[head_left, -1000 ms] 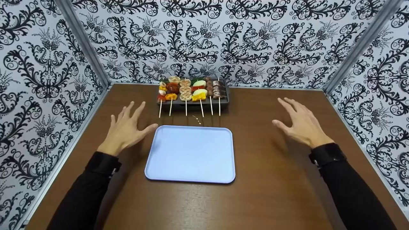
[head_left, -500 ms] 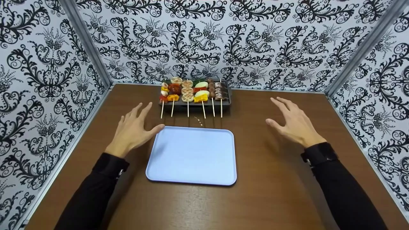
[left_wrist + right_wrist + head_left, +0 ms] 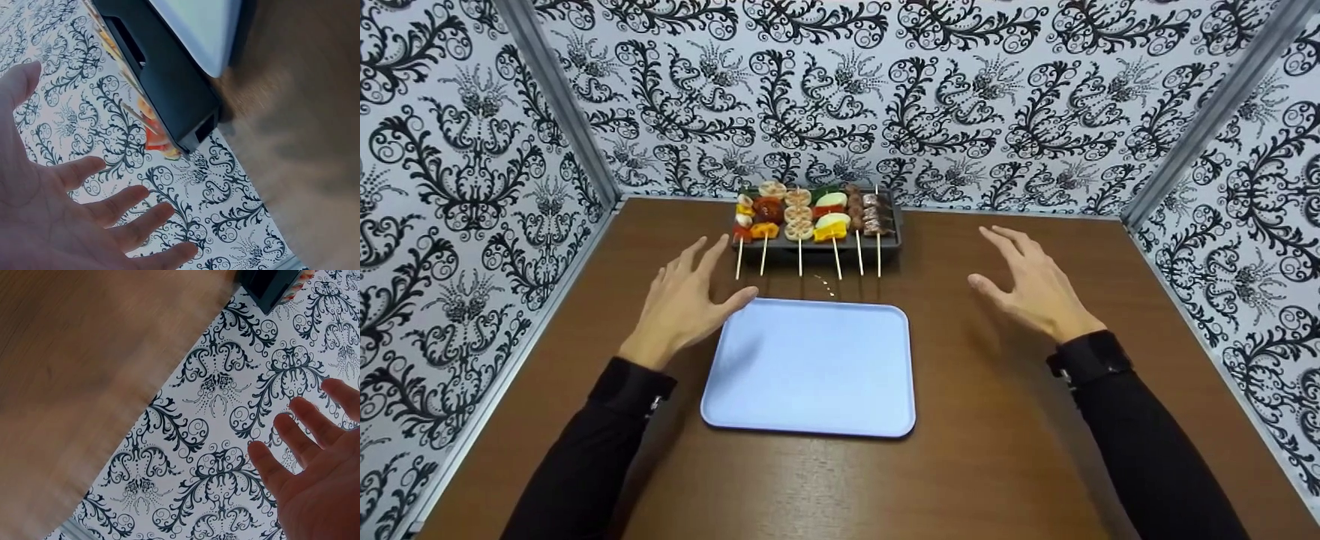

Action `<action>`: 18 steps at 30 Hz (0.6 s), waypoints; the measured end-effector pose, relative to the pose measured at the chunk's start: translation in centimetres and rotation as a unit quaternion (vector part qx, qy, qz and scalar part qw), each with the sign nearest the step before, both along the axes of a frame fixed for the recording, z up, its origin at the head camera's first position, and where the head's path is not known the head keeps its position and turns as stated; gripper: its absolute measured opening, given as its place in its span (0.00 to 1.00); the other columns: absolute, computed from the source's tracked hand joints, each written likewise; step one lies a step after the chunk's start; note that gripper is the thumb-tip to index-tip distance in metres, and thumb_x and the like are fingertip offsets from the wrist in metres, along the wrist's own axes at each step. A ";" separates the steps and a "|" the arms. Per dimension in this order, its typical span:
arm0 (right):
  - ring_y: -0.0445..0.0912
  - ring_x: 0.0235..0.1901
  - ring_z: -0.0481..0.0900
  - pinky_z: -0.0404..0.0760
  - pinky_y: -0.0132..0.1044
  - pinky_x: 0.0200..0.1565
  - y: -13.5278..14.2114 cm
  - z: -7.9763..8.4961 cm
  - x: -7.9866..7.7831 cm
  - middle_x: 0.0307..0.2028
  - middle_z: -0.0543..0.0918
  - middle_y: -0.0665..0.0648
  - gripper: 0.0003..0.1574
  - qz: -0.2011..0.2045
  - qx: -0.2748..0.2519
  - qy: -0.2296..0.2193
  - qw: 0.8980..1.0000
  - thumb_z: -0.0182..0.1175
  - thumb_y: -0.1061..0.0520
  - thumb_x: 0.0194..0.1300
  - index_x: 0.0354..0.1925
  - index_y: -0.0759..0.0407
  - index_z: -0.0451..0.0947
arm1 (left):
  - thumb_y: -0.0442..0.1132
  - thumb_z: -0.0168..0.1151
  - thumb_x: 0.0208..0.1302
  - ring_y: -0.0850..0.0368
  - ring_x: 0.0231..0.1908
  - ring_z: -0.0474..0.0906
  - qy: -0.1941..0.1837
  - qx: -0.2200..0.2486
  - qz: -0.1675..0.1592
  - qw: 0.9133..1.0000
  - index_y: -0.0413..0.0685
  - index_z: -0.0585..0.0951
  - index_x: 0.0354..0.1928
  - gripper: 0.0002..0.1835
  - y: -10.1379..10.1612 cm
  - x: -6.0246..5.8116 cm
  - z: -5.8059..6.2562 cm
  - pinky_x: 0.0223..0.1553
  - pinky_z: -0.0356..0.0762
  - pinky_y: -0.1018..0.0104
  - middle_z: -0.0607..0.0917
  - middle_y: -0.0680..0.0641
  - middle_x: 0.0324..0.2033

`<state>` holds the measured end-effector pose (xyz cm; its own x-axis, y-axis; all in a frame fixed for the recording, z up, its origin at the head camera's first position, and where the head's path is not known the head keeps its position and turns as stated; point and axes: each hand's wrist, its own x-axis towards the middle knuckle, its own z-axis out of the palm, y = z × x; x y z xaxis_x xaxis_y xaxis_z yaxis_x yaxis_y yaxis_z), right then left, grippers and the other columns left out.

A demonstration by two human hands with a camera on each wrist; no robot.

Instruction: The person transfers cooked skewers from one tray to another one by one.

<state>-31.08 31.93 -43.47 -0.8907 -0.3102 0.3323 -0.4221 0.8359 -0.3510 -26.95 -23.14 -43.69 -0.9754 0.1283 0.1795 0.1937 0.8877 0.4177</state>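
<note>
My left hand (image 3: 679, 309) hovers with spread fingers over the left side of a pale blue tray (image 3: 814, 367); its thumb overlaps the tray's far left corner in the head view. To the right of the tray my right hand (image 3: 1035, 289) is held above the table, fingers extended, holding nothing. Beyond the tray stands a dark grill pan (image 3: 891, 241) bearing several skewers of meat and vegetables, their sticks jutting toward me. The leftmost is a vegetable skewer (image 3: 742, 231); a meat skewer (image 3: 872, 217) lies at the right end. In the left wrist view the palm faces the grill pan (image 3: 174, 90).
The brown wooden table (image 3: 997, 465) is enclosed by patterned wall panels (image 3: 840, 97) at the back and both sides, joined by grey metal posts (image 3: 559, 105). A shiny light reflection lies on the wood between tray and pan.
Both hands have drawn inward, the left moving right to the tray's corner and the right moving left. The head view has shifted slightly. The tray and skewers stay in place.
</note>
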 end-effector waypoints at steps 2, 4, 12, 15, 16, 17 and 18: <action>0.70 0.88 0.64 0.63 0.82 0.85 -0.4 0.0 -0.1 0.91 0.64 0.62 0.53 -0.001 -0.006 -0.004 1.000 0.67 0.32 0.84 0.94 0.42 0.60 | 0.81 0.60 0.78 0.19 0.88 0.59 0.004 0.004 -0.001 1.000 0.62 0.54 0.97 0.58 0.2 -0.1 0.0 0.90 0.48 0.17 0.56 0.32 0.94; 0.70 0.88 0.65 0.64 0.82 0.84 -0.8 0.0 -0.2 0.91 0.65 0.63 0.53 0.000 -0.010 -0.004 1.000 0.68 0.33 0.83 0.94 0.42 0.60 | 0.81 0.60 0.78 0.19 0.88 0.60 0.009 0.006 -0.004 1.000 0.63 0.55 0.97 0.57 0.4 -0.2 0.0 0.90 0.49 0.18 0.57 0.32 0.94; 0.69 0.88 0.65 0.66 0.80 0.85 -2.0 0.0 -0.7 0.90 0.66 0.63 0.53 0.005 -0.023 -0.006 1.000 0.69 0.34 0.84 0.93 0.45 0.62 | 0.80 0.62 0.78 0.20 0.88 0.60 0.020 0.013 -0.010 1.000 0.63 0.57 0.96 0.57 0.9 -0.3 0.3 0.90 0.49 0.18 0.57 0.34 0.94; 0.69 0.88 0.65 0.67 0.80 0.84 -2.3 -0.2 -0.8 0.90 0.66 0.64 0.52 0.006 -0.024 -0.006 1.000 0.68 0.34 0.84 0.93 0.46 0.62 | 0.80 0.62 0.78 0.21 0.89 0.59 0.020 0.018 -0.012 1.000 0.63 0.57 0.96 0.57 1.1 -0.3 0.2 0.91 0.48 0.18 0.57 0.34 0.94; 0.69 0.88 0.65 0.67 0.80 0.84 -2.4 -0.2 -0.9 0.90 0.66 0.64 0.52 0.007 -0.026 -0.007 1.000 0.68 0.33 0.84 0.93 0.46 0.62 | 0.80 0.62 0.78 0.21 0.89 0.59 0.019 0.020 -0.013 1.000 0.63 0.56 0.96 0.57 1.1 -0.3 0.2 0.91 0.48 0.18 0.57 0.35 0.94; 0.68 0.88 0.65 0.68 0.80 0.83 -2.4 -0.2 -0.9 0.90 0.66 0.64 0.52 0.007 -0.027 -0.007 1.000 0.68 0.33 0.84 0.93 0.46 0.62 | 0.80 0.62 0.77 0.22 0.89 0.58 0.020 0.021 -0.014 0.999 0.64 0.56 0.96 0.57 1.2 -0.4 0.3 0.91 0.47 0.19 0.56 0.35 0.94; 0.68 0.88 0.65 0.68 0.80 0.83 -2.5 -0.2 -1.0 0.90 0.66 0.64 0.52 0.007 -0.029 -0.008 1.000 0.67 0.33 0.84 0.93 0.46 0.62 | 0.80 0.63 0.77 0.22 0.89 0.58 0.020 0.024 -0.015 0.999 0.64 0.57 0.96 0.57 1.3 -0.4 0.3 0.91 0.47 0.19 0.56 0.35 0.94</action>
<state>-32.09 29.38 -43.69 -0.8917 -0.3042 0.3353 -0.4279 0.8080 -0.4049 -27.34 -21.82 -43.40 -0.9630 0.1481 0.2252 0.2378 0.8602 0.4511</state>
